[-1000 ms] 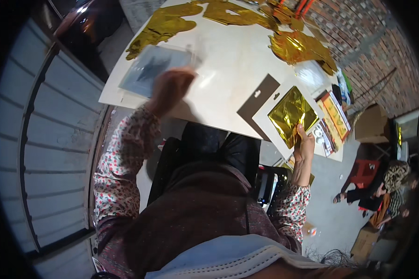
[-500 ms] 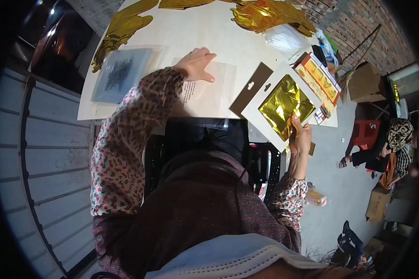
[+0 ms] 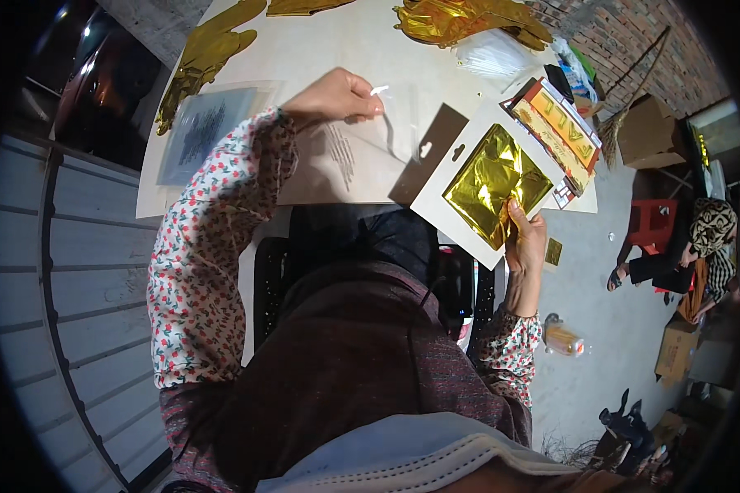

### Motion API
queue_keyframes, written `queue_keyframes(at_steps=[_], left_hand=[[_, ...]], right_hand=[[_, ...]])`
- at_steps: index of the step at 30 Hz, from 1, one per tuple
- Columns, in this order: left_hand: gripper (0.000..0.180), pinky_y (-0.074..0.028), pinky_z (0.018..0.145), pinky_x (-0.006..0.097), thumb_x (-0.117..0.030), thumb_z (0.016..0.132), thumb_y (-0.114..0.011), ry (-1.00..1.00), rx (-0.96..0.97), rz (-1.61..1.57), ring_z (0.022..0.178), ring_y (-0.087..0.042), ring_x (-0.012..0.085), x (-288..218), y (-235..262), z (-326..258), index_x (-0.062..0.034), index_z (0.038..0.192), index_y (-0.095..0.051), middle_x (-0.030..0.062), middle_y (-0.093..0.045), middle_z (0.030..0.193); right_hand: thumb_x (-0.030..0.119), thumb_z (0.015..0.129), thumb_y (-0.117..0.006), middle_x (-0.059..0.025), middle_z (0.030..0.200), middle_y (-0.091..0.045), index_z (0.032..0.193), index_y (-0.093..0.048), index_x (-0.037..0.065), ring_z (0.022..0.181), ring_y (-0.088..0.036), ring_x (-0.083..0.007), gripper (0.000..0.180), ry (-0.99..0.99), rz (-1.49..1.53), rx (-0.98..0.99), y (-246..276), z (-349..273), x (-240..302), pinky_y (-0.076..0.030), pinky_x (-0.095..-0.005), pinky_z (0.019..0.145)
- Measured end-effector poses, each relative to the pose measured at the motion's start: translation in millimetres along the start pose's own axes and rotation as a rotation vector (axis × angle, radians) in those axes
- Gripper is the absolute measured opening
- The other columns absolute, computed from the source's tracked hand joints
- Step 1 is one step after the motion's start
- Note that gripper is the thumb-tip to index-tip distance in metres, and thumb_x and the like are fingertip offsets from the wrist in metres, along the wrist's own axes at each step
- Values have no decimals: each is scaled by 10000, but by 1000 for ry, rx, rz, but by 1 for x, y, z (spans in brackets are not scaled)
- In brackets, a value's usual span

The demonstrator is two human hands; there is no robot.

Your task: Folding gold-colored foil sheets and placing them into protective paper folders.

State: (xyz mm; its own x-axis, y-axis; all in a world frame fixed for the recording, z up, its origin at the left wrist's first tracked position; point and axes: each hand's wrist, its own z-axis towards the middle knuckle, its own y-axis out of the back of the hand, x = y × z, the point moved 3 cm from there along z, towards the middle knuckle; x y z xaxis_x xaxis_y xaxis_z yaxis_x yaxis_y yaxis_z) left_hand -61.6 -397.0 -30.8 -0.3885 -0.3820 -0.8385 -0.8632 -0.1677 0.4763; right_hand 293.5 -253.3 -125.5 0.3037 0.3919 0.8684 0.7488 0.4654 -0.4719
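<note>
The left hand [image 3: 335, 94] rests knuckles-up on the table [image 3: 370, 49], its fingers curled narrow on the top edge of a clear bag [image 3: 362, 152], and a small white tab [image 3: 378, 89] sticks out from the fingertips. The bag lies flat under and just right of this hand, with its long side running toward the person's body. The left arm is stretched far forward, with the flowered sleeve [image 3: 214, 230] bent at the elbow.

The right hand [image 3: 524, 242] is at the near table edge, fingers pointing up, and its thumb presses the lower corner of a white card [image 3: 460, 152] that carries folded gold foil [image 3: 493, 181]. The card is tilted like a diamond, touching the bag's right side, so the right hand is the nearer one to it. Beyond the card lie flat packs [image 3: 559, 127] in orange and gold. Far across the table lie gold balloons [image 3: 460, 20], and a grey sheet [image 3: 201, 131] lies left of the left hand.
</note>
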Motion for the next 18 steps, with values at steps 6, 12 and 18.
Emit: queue_keyframes(at_steps=[6, 12, 18], left_hand=[[92, -502, 716, 299, -145, 884, -714, -766, -626, 393, 785, -642, 139, -115, 42, -74, -56, 893, -736, 42, -704, 818], [72, -521, 780, 386, -70, 807, -706, -995, -744, 662, 910, -644, 283, -30, -31, -96, -86, 864, -667, 80, -662, 941], [141, -519, 814, 380, -48, 745, -695, -845, -711, 815, 975, -627, 246, 20, -96, -113, -79, 877, -658, 61, -651, 1026]], right_hand=[[88, 918, -696, -42, 982, -714, 1074, -677, 35, 856, -660, -130, 165, 33, 13, -39, 3, -13, 12, -525, -282, 800], [70, 908, -703, -50, 973, -718, 1067, -677, 18, 830, -670, -128, 169, 40, -15, 3, 8, -16, 17, -534, -281, 781], [30, 911, -685, -73, 1017, -718, 1098, -671, -4, 856, -662, -138, 191, 5, -95, 62, 17, -26, 12, -532, -299, 785]])
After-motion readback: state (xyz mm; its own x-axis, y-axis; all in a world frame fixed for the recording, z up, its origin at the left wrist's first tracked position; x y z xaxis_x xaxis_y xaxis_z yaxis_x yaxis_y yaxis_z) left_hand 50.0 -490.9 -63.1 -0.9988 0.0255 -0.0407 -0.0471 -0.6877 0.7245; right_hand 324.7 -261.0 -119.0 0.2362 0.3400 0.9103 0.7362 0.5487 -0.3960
